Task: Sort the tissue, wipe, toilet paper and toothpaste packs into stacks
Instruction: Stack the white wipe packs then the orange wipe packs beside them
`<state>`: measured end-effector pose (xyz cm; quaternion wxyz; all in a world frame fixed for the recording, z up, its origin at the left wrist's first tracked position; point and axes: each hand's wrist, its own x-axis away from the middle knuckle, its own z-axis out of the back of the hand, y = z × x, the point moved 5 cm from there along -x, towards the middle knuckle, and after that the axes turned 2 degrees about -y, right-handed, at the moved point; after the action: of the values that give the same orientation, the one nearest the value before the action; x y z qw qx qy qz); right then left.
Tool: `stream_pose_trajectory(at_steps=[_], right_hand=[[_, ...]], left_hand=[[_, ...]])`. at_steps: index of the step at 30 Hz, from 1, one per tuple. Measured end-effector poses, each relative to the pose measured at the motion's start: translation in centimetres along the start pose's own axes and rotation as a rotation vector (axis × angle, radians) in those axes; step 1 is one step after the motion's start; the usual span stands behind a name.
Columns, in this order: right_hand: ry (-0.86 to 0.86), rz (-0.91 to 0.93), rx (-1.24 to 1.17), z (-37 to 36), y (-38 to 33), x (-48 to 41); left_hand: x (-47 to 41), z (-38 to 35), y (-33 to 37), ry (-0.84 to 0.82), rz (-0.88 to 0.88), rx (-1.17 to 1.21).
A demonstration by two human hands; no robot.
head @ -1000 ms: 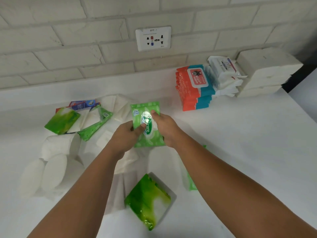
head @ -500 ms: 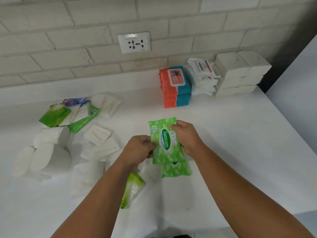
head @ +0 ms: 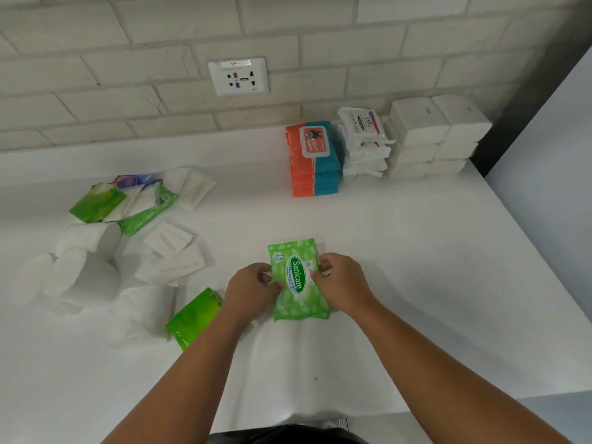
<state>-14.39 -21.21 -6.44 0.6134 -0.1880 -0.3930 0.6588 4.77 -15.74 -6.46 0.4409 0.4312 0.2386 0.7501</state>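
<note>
One wide-angle view, worn on the head, looks forward and steeply down onto a white counter (head: 416, 283), near enough that both forearms (head: 179, 379) enter from the bottom edge. The brick wall (head: 128, 75) and its socket (head: 237, 76) fill the top of the frame, mortar lines bowed by the lens; the counter's far corner sits upper right

A white countertop (head: 416, 283) fills most of the view and runs back to a wall of pale painted bricks (head: 128, 75). A white socket plate (head: 237, 76) with several outlets, red and blue marks and a small label strip on top is on the wall. At far right a dark vertical gap (head: 519, 100) separates the bricks from a plain pale panel (head: 551, 187). A tiny dark speck (head: 315, 378) marks the counter's near part.
</note>
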Motion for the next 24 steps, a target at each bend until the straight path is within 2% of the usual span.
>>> stream_pose_trajectory(at_steps=[12, 24], right_hand=[[-0.043, 0.013, 0.015, -1.3, 0.3, 0.9], [-0.073, -0.041, -0.026, -1.6, -1.0, 0.6]], left_hand=[[2.2, -1.0, -0.1, 0.017, 0.019, 0.113], [1.4, 0.0, -0.5, -0.003, -0.025, 0.056]])
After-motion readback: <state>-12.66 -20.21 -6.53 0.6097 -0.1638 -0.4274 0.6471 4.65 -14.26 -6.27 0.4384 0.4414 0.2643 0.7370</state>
